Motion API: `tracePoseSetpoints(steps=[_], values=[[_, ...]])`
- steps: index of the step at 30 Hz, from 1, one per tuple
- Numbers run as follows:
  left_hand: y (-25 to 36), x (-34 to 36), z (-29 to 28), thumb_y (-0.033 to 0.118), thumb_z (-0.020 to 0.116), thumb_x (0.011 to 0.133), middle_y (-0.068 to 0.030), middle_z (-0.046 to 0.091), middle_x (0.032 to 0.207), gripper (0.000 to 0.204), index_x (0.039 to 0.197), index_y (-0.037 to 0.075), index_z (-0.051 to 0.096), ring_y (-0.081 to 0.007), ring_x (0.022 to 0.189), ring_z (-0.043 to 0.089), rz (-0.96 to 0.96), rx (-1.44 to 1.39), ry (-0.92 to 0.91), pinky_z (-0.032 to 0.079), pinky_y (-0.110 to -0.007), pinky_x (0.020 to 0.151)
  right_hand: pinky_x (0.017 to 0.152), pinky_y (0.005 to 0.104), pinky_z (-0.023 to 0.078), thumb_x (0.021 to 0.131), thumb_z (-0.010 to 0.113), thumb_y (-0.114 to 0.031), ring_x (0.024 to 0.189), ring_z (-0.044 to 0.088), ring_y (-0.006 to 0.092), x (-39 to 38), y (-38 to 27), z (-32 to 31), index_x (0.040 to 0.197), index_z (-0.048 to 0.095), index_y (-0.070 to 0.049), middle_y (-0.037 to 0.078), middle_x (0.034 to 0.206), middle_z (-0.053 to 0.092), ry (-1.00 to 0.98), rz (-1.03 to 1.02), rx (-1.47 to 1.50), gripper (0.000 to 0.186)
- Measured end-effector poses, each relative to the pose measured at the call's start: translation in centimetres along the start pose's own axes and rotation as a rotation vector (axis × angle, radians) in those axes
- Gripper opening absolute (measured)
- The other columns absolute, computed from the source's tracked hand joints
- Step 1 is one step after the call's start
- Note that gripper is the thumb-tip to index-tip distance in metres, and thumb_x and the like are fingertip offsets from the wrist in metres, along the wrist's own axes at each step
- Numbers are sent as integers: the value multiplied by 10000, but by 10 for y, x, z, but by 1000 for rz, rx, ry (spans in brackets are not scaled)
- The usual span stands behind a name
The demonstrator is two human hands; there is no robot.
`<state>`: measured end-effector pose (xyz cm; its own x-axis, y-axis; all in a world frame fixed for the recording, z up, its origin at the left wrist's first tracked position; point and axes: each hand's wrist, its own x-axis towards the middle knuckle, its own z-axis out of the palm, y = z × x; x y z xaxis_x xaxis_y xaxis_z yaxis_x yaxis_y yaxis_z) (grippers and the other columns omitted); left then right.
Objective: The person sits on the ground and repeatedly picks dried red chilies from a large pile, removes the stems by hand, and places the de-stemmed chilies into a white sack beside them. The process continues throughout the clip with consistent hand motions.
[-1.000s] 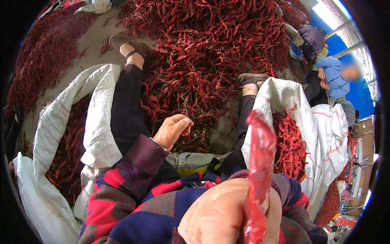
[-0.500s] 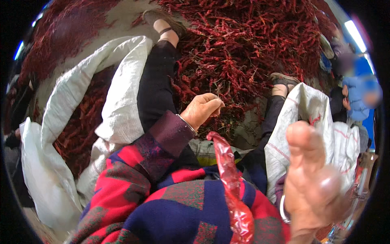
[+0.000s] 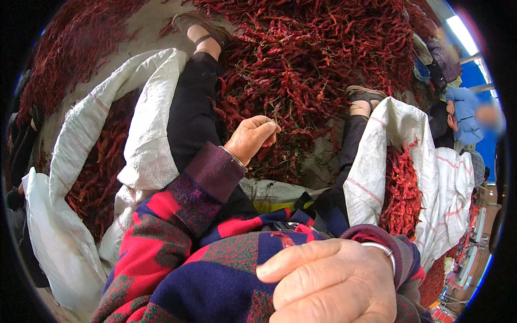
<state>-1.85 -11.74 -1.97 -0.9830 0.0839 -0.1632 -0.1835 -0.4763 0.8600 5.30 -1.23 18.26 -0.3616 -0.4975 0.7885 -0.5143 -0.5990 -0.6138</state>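
My left hand (image 3: 250, 140) hangs over the loose dried red chillies (image 3: 285, 81) between my legs, fingers pinched; whatever is in them is too small to name. My right hand (image 3: 334, 285) is large and close at the lower edge, in front of my red, navy and green checked clothing, its fingers curled. A shiny red piece (image 3: 283, 237), perhaps a chilli, shows just behind them; whether they grip it is hidden. White woven sacks with chillies in them lie open beside me at left (image 3: 148, 129) and right (image 3: 361, 194).
My legs (image 3: 191, 102) stretch out on a dusty concrete floor (image 3: 134, 29). More chillies (image 3: 64, 64) are heaped at the upper left. A person in light blue (image 3: 466, 116) sits at the right, with another in purple (image 3: 441, 62) behind; blue panels line that side.
The long red chilli held up close by my right hand a second ago is now mostly out of sight. That hand swung right, then back toward my chest. My left hand has risen in the picture.
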Motion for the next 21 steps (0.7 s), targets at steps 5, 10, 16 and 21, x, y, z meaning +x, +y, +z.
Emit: tracePoseSetpoints(steps=[5, 10, 16, 21], values=[[2, -3, 1, 155, 443, 804, -1, 502, 632, 162, 773, 19, 526, -72, 556, 444, -5, -14, 29, 375, -206, 526, 387, 277, 343, 696, 515, -144, 472, 456, 187, 4, -1, -10, 781, 551, -26, 64, 651, 487, -189, 1, 7, 150], [3, -2, 0, 164, 456, 806, -1, 498, 622, 166, 775, 16, 525, -74, 552, 439, 0, -4, 40, 369, -206, 526, 409, 278, 343, 707, 506, -163, 490, 457, 186, -4, -2, -20, 779, 537, -38, 50, 638, 472, -374, 88, 59, 147], [4, -1, 0, 158, 455, 805, -3, 494, 614, 163, 773, 15, 527, -77, 544, 430, 41, -44, 43, 367, -212, 524, 536, 296, 400, 615, 552, -118, 621, 500, 240, 0, -11, -31, 787, 455, -60, 82, 660, 451, -649, 544, 156, 206], [4, 0, 0, 150, 454, 797, -9, 494, 609, 158, 759, 15, 529, -79, 544, 434, 30, -46, 60, 368, -216, 515, 388, 289, 338, 725, 501, -208, 465, 456, 197, -5, 0, -18, 757, 541, -39, 51, 625, 475, -295, 26, 8, 177]])
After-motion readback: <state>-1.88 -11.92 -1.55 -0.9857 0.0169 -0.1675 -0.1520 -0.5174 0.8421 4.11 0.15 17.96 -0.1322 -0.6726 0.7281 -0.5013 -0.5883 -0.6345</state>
